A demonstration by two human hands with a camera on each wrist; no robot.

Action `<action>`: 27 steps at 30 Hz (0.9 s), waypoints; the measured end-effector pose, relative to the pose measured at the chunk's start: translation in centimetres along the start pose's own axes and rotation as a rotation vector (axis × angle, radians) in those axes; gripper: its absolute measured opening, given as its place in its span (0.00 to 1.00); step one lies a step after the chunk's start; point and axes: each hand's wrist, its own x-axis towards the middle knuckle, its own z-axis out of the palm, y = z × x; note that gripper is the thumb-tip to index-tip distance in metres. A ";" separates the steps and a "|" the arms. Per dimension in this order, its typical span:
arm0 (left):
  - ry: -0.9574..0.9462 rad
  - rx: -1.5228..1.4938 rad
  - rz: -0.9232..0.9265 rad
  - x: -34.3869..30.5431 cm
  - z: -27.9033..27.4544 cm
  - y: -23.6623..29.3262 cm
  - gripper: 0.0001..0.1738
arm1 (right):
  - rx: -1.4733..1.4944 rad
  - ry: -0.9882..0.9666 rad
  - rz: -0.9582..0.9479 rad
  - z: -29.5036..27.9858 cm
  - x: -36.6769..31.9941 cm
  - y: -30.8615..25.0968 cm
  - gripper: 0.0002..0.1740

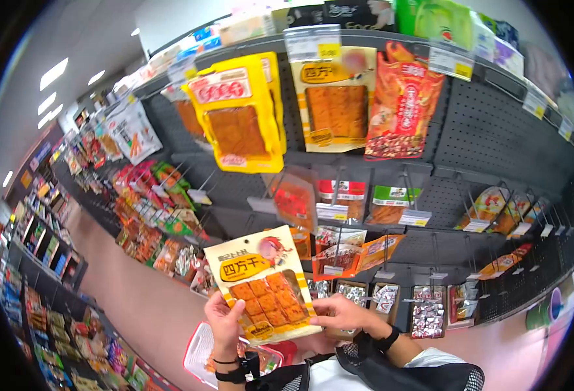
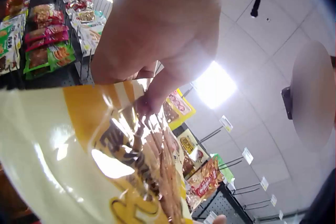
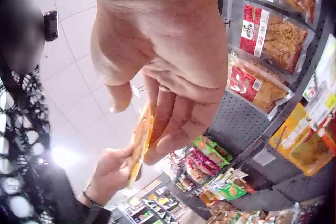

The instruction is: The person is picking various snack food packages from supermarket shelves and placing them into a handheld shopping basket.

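Note:
A flat cream-and-yellow snack packet (image 1: 265, 287), with orange-brown squares behind its clear window, faces up in front of the body. My left hand (image 1: 224, 320) grips its lower left edge, thumb on the front. At the lower right edge, my right hand (image 1: 344, 311) holds the packet, with the thumb toward its front. From the right wrist, the packet (image 3: 140, 140) shows nearly edge-on against the fingers of the right hand (image 3: 163, 50). The left wrist view has the shiny packet (image 2: 79, 145) close up, beneath the left hand (image 2: 163, 29), whose fingertips are at its edge.
A dark pegboard rack (image 1: 476, 124) ahead carries hanging snack bags, among them a yellow bag (image 1: 235, 124), a similar cream packet (image 1: 336, 104) and a red bag (image 1: 404, 107). Boxes of silver packets (image 1: 428, 313) stand low. A white-and-red basket (image 1: 201, 355) lies below the left hand.

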 end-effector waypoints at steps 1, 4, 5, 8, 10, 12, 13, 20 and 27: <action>-0.024 -0.023 0.001 0.0 0.5 0.0 0.16 | -0.126 0.073 -0.057 0.4 0.0 1.2 0.14; -0.115 -0.086 -0.033 0.9 2.9 1.7 0.16 | -0.206 0.335 -0.032 0.2 -1.1 0.1 0.09; -0.187 -0.042 -0.089 1.3 3.0 2.4 0.16 | -0.164 0.428 -0.065 0.3 -1.5 -1.3 0.08; -0.228 0.134 0.133 4.6 5.3 4.8 0.16 | -0.258 0.704 -0.237 -1.9 -2.1 -3.4 0.08; -0.154 0.152 0.269 6.4 8.9 10.6 0.16 | -0.292 0.834 -0.284 -3.8 -2.2 -5.7 0.07; -0.142 0.461 0.691 8.9 10.2 14.4 0.20 | -0.354 0.866 -0.301 -6.0 -2.3 -7.2 0.08; -0.172 0.640 0.844 9.6 11.2 17.0 0.22 | -0.410 0.902 -0.338 -6.9 -2.0 -7.9 0.08; -0.209 1.216 1.577 17.3 20.7 24.8 0.32 | -0.311 0.970 -0.503 -8.7 0.6 -11.3 0.07; -0.256 1.217 1.473 18.1 22.0 25.4 0.28 | -0.312 0.833 -0.608 -9.8 1.8 -13.8 0.06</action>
